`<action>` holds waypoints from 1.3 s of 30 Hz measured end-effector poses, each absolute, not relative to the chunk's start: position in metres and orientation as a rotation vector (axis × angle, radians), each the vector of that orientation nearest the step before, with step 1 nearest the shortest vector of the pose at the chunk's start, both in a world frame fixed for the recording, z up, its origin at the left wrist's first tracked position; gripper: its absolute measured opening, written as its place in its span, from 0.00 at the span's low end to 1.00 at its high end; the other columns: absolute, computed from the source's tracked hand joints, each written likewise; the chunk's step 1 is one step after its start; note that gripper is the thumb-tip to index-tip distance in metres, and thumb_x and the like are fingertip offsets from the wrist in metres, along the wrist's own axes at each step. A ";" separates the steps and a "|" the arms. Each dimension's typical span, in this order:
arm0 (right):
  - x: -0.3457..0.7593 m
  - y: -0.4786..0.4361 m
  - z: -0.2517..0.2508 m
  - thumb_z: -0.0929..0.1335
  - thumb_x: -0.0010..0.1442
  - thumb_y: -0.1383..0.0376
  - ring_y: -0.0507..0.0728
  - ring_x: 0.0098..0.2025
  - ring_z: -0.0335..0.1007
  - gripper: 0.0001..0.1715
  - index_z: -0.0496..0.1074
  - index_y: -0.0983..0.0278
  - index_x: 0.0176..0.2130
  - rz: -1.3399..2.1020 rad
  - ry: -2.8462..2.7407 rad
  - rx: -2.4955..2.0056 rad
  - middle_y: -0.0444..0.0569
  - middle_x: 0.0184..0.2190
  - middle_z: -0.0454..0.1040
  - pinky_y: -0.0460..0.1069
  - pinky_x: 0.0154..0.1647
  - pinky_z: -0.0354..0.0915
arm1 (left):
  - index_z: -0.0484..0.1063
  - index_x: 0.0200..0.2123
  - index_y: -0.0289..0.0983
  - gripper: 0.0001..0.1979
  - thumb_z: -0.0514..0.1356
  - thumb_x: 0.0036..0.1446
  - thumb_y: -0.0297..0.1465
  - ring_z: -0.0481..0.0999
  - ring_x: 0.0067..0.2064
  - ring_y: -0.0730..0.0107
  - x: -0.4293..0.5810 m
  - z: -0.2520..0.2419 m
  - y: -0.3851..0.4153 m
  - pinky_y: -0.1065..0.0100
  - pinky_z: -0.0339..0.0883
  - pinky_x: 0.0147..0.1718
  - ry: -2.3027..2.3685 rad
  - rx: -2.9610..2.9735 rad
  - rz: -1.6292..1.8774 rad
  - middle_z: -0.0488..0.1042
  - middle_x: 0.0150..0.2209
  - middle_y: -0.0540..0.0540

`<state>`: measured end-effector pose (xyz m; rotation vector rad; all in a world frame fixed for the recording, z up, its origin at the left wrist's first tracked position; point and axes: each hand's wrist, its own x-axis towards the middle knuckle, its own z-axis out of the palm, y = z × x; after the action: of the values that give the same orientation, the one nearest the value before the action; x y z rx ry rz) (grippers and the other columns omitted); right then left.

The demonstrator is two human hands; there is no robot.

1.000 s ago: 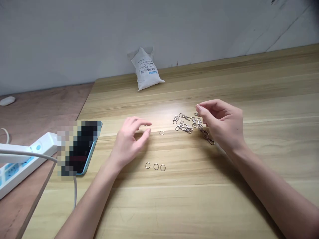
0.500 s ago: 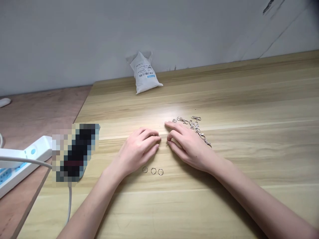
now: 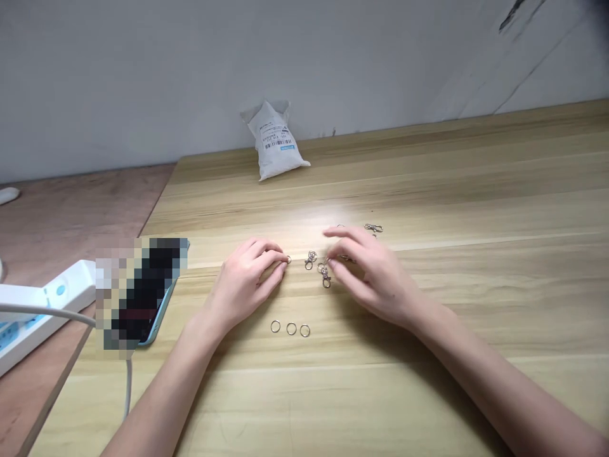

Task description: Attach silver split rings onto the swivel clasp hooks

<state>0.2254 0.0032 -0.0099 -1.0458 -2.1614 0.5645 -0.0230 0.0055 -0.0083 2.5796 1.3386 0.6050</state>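
Note:
Between thumb and forefinger, my left hand (image 3: 247, 276) pinches a small metal ring (image 3: 288, 259) just above the wooden table. My right hand (image 3: 368, 270) has its thumb and forefinger close together on what looks like the thin edge of another metal ring (image 3: 327, 261), and its other fingers are raised. Between the hands lie a swivel lobster clasp (image 3: 309, 261) and a second swivel clasp (image 3: 325, 277), beside my right fingertips. Another swivel clasp (image 3: 373, 228) rests beyond my right hand, which partly hides more metal pieces. Three loose rings (image 3: 291, 329) lie in a row nearer me.
A white plastic packet (image 3: 280, 143) with a printed label stands near the wall at the back. On the left are a phone (image 3: 157, 317), partly blurred out, its pale cable (image 3: 128, 387) and a white power strip (image 3: 71, 285).
My hands have moved apart, the left one to the left and the right one slightly to the right. Two clasps now show between them. The three rings stay in their row.

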 end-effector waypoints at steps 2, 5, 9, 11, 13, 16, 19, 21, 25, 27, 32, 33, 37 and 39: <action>0.229 0.007 -0.013 0.63 0.62 0.71 0.64 0.53 0.68 0.05 0.67 0.62 0.35 0.539 -2.089 -1.168 0.56 0.46 0.72 0.58 0.47 0.66 | 0.73 0.42 0.38 0.08 0.55 0.64 0.29 0.72 0.43 0.65 -0.021 -0.009 0.005 0.62 0.68 0.43 1.327 2.578 0.601 0.74 0.42 0.45; 0.225 0.006 -0.017 0.63 0.63 0.70 0.62 0.47 0.69 0.05 0.67 0.62 0.35 0.578 -2.080 -1.198 0.55 0.43 0.72 0.57 0.45 0.66 | 0.72 0.48 0.38 0.11 0.55 0.64 0.29 0.71 0.47 0.62 -0.017 -0.012 0.003 0.59 0.69 0.45 1.321 2.588 0.580 0.73 0.46 0.42; 0.213 -0.003 -0.018 0.63 0.64 0.70 0.61 0.55 0.66 0.05 0.67 0.61 0.37 0.783 -2.019 -1.127 0.54 0.49 0.71 0.60 0.55 0.62 | 0.68 0.55 0.41 0.17 0.55 0.64 0.31 0.67 0.54 0.57 -0.008 -0.016 -0.002 0.53 0.68 0.50 1.318 2.632 0.495 0.69 0.54 0.40; 0.209 -0.006 -0.016 0.63 0.65 0.69 0.60 0.59 0.63 0.06 0.67 0.61 0.36 0.927 -1.943 -1.088 0.53 0.49 0.71 0.60 0.58 0.61 | 0.68 0.55 0.43 0.16 0.55 0.64 0.31 0.67 0.55 0.56 -0.005 -0.017 -0.003 0.53 0.67 0.51 1.304 2.649 0.472 0.68 0.55 0.40; 0.209 -0.006 -0.015 0.63 0.66 0.66 0.59 0.60 0.64 0.06 0.68 0.61 0.35 1.097 -1.829 -1.048 0.52 0.48 0.72 0.59 0.58 0.62 | 0.69 0.54 0.43 0.16 0.54 0.65 0.31 0.67 0.54 0.57 -0.004 -0.017 -0.004 0.53 0.67 0.51 1.296 2.651 0.478 0.68 0.55 0.41; 0.211 -0.002 -0.016 0.65 0.65 0.63 0.58 0.56 0.68 0.05 0.69 0.61 0.36 1.287 -1.589 -0.980 0.52 0.49 0.73 0.56 0.55 0.67 | 0.69 0.55 0.42 0.16 0.55 0.64 0.30 0.67 0.53 0.58 -0.003 -0.016 -0.005 0.54 0.68 0.50 1.276 2.658 0.509 0.68 0.54 0.40; 0.213 0.002 -0.016 0.67 0.63 0.62 0.57 0.49 0.73 0.06 0.69 0.62 0.35 1.271 -1.408 -0.985 0.52 0.48 0.74 0.54 0.48 0.71 | 0.69 0.54 0.43 0.16 0.55 0.64 0.31 0.67 0.55 0.58 -0.001 -0.014 -0.006 0.55 0.67 0.51 1.193 2.708 0.498 0.67 0.55 0.41; 0.214 0.003 -0.016 0.67 0.63 0.62 0.56 0.46 0.73 0.06 0.70 0.62 0.34 1.182 -1.385 -1.032 0.51 0.44 0.75 0.52 0.43 0.72 | 0.70 0.53 0.44 0.15 0.55 0.65 0.31 0.66 0.56 0.58 0.001 -0.014 -0.007 0.55 0.67 0.52 1.172 2.733 0.455 0.67 0.56 0.41; 0.215 0.002 -0.016 0.66 0.64 0.64 0.56 0.47 0.71 0.05 0.70 0.62 0.34 0.999 -1.508 -1.092 0.50 0.41 0.75 0.51 0.42 0.71 | 0.65 0.59 0.44 0.19 0.54 0.65 0.35 0.65 0.57 0.54 -0.001 -0.016 -0.006 0.51 0.66 0.53 1.360 2.686 0.396 0.66 0.57 0.40; 0.216 0.002 -0.016 0.66 0.63 0.66 0.56 0.46 0.71 0.04 0.69 0.61 0.34 0.913 -1.579 -1.118 0.49 0.40 0.75 0.51 0.43 0.69 | 0.61 0.62 0.43 0.22 0.55 0.65 0.35 0.64 0.59 0.52 -0.002 -0.017 -0.005 0.49 0.64 0.54 1.411 2.659 0.407 0.64 0.60 0.39; 0.216 0.003 -0.016 0.66 0.61 0.69 0.56 0.36 0.68 0.04 0.70 0.61 0.34 0.610 -1.788 -1.146 0.47 0.32 0.74 0.53 0.39 0.65 | 0.70 0.51 0.40 0.12 0.56 0.64 0.32 0.68 0.55 0.58 0.006 -0.009 -0.010 0.54 0.64 0.52 1.286 2.557 0.685 0.70 0.53 0.41; 0.215 0.002 -0.016 0.66 0.61 0.70 0.56 0.35 0.68 0.04 0.70 0.61 0.33 0.565 -1.824 -1.131 0.47 0.30 0.74 0.53 0.38 0.64 | 0.72 0.46 0.40 0.09 0.57 0.64 0.32 0.69 0.52 0.59 0.008 -0.007 -0.012 0.56 0.65 0.50 1.279 2.508 0.764 0.72 0.49 0.42; 0.210 -0.001 -0.016 0.66 0.60 0.70 0.56 0.31 0.66 0.06 0.70 0.61 0.30 0.457 -1.936 -1.076 0.47 0.27 0.74 0.53 0.35 0.62 | 0.73 0.39 0.39 0.05 0.58 0.63 0.31 0.71 0.45 0.63 0.016 -0.006 -0.018 0.59 0.64 0.46 1.308 2.412 0.891 0.74 0.40 0.45; 0.211 -0.001 -0.017 0.66 0.61 0.70 0.56 0.31 0.67 0.07 0.70 0.61 0.31 0.458 -1.950 -1.062 0.47 0.27 0.75 0.52 0.34 0.62 | 0.73 0.44 0.39 0.07 0.59 0.63 0.32 0.71 0.46 0.62 0.019 -0.009 -0.019 0.58 0.64 0.47 1.310 2.431 0.816 0.73 0.42 0.44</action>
<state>0.2112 -0.0013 -0.0169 -1.0621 -1.9499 0.4577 0.0186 -0.0195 -0.0090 2.4312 1.3101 0.8157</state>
